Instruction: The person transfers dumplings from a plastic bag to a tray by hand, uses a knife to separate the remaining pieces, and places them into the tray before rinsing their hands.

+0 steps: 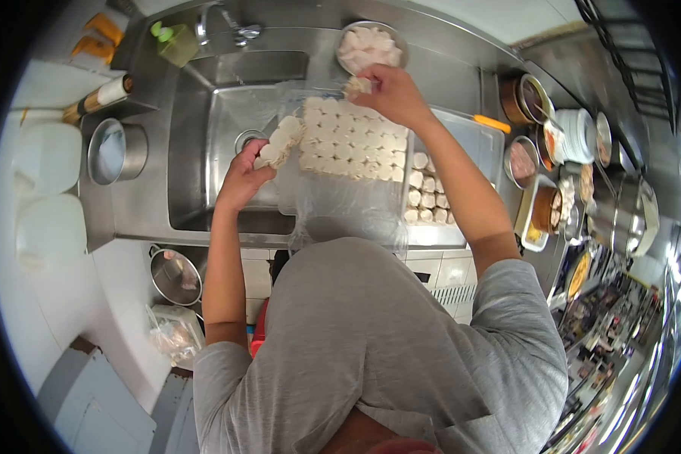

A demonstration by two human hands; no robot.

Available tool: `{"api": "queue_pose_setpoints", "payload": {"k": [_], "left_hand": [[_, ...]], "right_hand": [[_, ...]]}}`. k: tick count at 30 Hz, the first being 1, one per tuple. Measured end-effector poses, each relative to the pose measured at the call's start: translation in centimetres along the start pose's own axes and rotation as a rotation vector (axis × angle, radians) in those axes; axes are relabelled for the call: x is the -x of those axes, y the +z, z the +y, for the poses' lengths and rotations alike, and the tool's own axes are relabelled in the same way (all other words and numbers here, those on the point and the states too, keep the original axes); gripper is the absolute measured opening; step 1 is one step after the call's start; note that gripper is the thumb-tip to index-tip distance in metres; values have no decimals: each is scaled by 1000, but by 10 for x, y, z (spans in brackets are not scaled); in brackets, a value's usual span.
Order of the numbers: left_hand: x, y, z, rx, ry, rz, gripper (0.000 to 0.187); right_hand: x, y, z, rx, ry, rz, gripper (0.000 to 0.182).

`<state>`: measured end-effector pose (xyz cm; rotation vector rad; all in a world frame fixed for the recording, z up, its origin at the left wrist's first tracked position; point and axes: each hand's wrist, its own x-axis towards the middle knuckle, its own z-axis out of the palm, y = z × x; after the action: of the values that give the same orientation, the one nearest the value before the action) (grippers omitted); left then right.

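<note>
My left hand (242, 180) is closed on one end of a short row of pale round pieces (285, 135), held tilted over the sink's right side. Between the fingers of my right hand (393, 92) is a small pale piece with an uneven edge (356, 87), just below the bowl of whitish chunks (369, 47). Beneath and between my hands, rows of similar pale rounds (352, 140) lie close together on clear plastic film (348, 208). The exact kind of food cannot be made out. To the right, under my forearm, a tray holds more pale, brown-sided rounds (425, 198).
A steel sink (185, 151) with a tap (242, 34) lies left, near a green-topped bottle (175, 44) and a steel pot (117, 151). An orange-handled tool (489, 121) rests right. Bowls and stacked plates (576, 136) crowd the right counter.
</note>
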<state>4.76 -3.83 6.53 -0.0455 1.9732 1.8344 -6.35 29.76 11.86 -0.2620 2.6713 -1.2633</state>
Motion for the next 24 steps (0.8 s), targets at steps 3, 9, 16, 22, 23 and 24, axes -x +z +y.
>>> {"api": "queue_pose_setpoints", "payload": {"k": [3,9,16,22,23,24], "left_hand": [[3,25,13,36,-12,-100,49],[-2,88,29,19,-41,-233,48],[-4,143,36,-62,-35,-309,48],[-5,185,50,-157,-37,-329,52],[-8,190,52,-185,-38,-352,51],[-9,195,53,-213,-41,-382,51]], "right_hand": [[62,-46,38,123,173,26,45],[140,-64,138,240,433,211,44],[177,-81,164,430,442,236,37],[196,-91,159,479,-59,306,43],[201,-97,144,254,-62,177,45],[206,-111,100,30,-58,48,46]]}}
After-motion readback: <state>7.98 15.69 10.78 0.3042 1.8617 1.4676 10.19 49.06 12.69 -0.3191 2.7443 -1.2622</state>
